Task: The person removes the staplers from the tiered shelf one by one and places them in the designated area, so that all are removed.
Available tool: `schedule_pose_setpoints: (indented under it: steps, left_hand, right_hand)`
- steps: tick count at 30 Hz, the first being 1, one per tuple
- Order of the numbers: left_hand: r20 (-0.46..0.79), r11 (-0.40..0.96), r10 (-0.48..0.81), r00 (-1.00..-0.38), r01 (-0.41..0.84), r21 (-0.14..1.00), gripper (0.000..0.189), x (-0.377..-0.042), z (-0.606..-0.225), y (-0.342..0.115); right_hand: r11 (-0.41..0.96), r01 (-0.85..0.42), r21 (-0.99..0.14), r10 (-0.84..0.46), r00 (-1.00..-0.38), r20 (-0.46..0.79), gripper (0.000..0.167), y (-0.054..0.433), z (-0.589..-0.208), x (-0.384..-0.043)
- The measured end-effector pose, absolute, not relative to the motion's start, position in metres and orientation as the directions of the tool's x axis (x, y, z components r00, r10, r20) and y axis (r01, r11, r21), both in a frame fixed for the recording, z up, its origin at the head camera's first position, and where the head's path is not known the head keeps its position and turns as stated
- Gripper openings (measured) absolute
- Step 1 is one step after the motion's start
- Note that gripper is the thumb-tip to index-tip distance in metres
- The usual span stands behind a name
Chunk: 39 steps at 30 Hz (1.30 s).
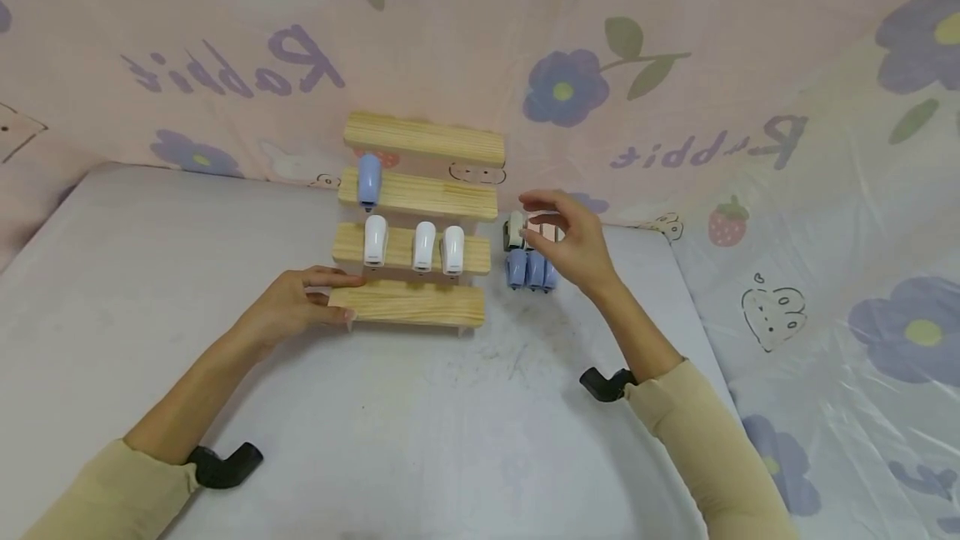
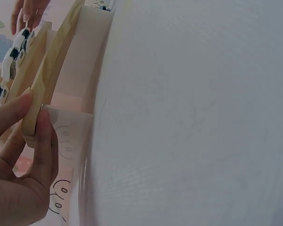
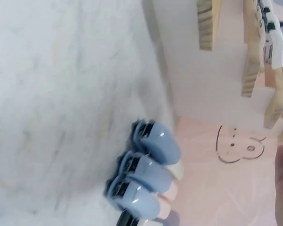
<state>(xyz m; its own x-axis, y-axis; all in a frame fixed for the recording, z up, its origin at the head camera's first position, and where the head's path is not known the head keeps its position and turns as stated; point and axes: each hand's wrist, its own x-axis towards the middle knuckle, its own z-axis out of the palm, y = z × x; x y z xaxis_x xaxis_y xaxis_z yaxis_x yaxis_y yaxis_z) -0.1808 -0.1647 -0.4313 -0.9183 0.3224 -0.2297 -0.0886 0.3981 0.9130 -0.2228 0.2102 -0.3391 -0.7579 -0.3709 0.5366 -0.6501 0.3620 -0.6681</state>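
My left hand (image 1: 288,307) pinches the left end of the lowest wooden board on a stepped display shelf (image 1: 408,304); the left wrist view shows thumb and fingers on either side of it. Three white mini staplers (image 1: 424,247) stand on the second board from the bottom, and one blue stapler (image 1: 369,180) on the board above. My right hand (image 1: 573,240) hovers over a group right of the shelf, fingers bent and apart, nothing visible between them. In that group, several blue staplers (image 3: 155,143) stand in front of a cream one (image 1: 514,230) and pink ones, partly hidden by the hand.
A white cloth (image 1: 420,440) covers the table. Behind and to the right hangs a patterned curtain (image 1: 450,40) with flowers and rabbits. The top board (image 1: 423,138) of the shelf stands close to it. Black curved pieces (image 1: 225,467) stick out at both sleeve cuffs.
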Motion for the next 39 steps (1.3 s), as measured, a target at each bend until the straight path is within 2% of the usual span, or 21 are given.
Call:
schedule_pose_setpoints:
  steps: [17,23,31,39]
  left_hand:
    - [-0.223,0.398,0.327,-0.918,-0.081,0.914,0.058,-0.182,-0.433,-0.166]
    - [-0.23,0.399,0.324,-0.918,-0.088,0.913,0.058,-0.182,-0.432,-0.166]
    - [-0.21,0.377,0.332,-0.92,-0.074,0.923,0.057,-0.181,-0.432,-0.166]
    - [-0.209,0.375,0.328,-0.921,-0.076,0.924,0.056,-0.182,-0.434,-0.166]
  right_hand:
    - [0.279,-0.678,-0.68,-0.424,-0.723,0.546,0.044,0.163,-0.322,-0.225]
    - [0.265,-0.66,-0.703,-0.448,-0.73,0.517,0.047,0.148,-0.318,-0.227]
    - [0.311,-0.604,-0.734,-0.469,-0.769,0.434,0.053,0.132,-0.335,-0.248]
    - [0.315,-0.591,-0.743,-0.497,-0.769,0.401,0.055,0.111,-0.334,-0.255]
